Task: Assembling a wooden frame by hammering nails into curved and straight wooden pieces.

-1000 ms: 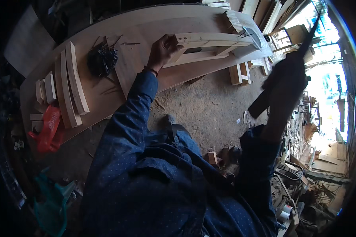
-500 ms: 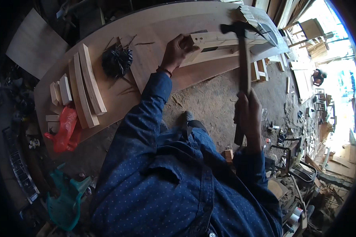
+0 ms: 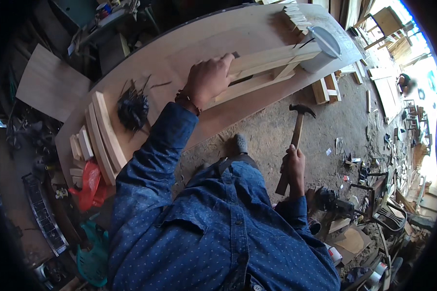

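Note:
My left hand (image 3: pixel 209 80) is closed over the near end of a pale wooden frame (image 3: pixel 277 56), its back turned up and its fingertips mostly hidden. The frame has long rails joined by a cross-piece and lies along the right part of the worktable (image 3: pixel 179 53). Out over the floor, away from the frame, my right hand (image 3: pixel 294 167) grips a claw hammer (image 3: pixel 298 130) by its wooden handle. Its dark head points up and away from me. A grey bucket (image 3: pixel 318 57) stands at the frame's far end.
Curved wooden strips (image 3: pixel 109 131), a black plastic bag (image 3: pixel 133 111) and a red plastic bag (image 3: pixel 90 186) lie on the table's left. A small wooden frame (image 3: pixel 327 89) stands beside the table. Scraps litter the floor at right, where another person (image 3: pixel 404 85) is farther off.
My right hand has lowered the hammer from in front of the frame to over the floor. My left hand has turned over onto the frame's end. The whole view has shifted.

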`<state>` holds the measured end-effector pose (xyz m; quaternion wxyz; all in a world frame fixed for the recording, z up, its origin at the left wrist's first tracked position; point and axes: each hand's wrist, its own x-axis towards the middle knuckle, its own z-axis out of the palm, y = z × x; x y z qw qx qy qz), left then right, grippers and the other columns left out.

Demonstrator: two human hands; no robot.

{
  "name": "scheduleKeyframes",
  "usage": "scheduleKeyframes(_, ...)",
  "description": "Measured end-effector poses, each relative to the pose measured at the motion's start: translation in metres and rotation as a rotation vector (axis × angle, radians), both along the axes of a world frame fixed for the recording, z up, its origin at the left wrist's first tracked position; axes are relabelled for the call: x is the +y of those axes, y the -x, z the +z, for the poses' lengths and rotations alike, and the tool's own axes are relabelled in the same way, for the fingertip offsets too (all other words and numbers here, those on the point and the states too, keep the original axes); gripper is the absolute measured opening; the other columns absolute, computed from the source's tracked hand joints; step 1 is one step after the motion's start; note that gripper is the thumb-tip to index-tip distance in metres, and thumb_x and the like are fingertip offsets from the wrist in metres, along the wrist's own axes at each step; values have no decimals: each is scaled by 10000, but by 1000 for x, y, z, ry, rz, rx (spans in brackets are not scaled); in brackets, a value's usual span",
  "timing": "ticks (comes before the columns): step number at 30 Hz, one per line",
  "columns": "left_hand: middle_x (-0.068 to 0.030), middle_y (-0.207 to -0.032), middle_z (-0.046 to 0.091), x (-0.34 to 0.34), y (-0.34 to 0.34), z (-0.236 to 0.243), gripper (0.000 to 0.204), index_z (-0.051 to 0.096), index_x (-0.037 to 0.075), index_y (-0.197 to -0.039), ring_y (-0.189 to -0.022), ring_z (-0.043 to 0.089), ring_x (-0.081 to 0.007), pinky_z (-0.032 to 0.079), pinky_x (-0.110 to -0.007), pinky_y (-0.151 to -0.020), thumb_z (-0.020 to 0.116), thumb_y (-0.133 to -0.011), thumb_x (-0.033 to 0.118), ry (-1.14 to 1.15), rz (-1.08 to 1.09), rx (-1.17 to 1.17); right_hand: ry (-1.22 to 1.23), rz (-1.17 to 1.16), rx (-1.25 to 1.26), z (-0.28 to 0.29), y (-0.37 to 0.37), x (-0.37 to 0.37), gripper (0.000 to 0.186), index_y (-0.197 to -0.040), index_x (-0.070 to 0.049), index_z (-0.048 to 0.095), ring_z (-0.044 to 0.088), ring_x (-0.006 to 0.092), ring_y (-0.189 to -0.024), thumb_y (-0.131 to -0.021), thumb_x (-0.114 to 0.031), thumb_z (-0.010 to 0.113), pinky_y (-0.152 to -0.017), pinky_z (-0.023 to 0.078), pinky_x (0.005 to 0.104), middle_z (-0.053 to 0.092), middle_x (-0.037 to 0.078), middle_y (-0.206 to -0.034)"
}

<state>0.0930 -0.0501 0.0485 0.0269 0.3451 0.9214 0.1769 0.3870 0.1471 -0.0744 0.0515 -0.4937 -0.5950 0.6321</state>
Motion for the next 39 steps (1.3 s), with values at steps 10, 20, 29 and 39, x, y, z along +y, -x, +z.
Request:
scheduleKeyframes(10, -235, -1096, 682, 97, 62, -2, 590, 602, 45, -1215, -1042, 649, -410, 518, -464, -890, 784, -762, 375, 52, -94, -217, 12, 101, 64, -19, 81, 127, 291, -892, -85, 492, 500, 129, -436, -1022, -342, 525, -399, 446, 306, 487, 3, -599)
scheduleKeyframes(20, -216, -1028, 688, 50, 46, 27, 551, 584, -13, -1230, -948, 680, -300, 511, -379, -849, 793, -785, 236, 78, 1, -505, 41, 305, 70, -44, 136, 175, 313, -903, -64, 525, 530, 129, -474, -1014, -357, 541, -434, 462, 314, 510, 10, -600)
scheduleKeyframes(29, -215, -1105, 679, -51, 30, 27, 635, 571, -28, -1284, -1048, 661, -294, 504, -362, -915, 812, -753, 223, 133, 174, -480, -85, 575, 35, -91, 252, 193, 433, -964, -18, 588, 620, 176, -554, -989, -449, 556, -519, 501, 329, 596, 69, -650)
scheduleKeyframes(39, -203, -1132, 668, -66, 55, 23, 567, 562, 12, -1267, -1060, 645, -330, 499, -399, -905, 739, -845, 347, 195, 235, -437, -1126, 760, 77, -63, 279, 205, 266, -1075, -24, 652, 570, 411, -1114, -935, -220, 537, -925, 473, 504, 655, 210, -1102)
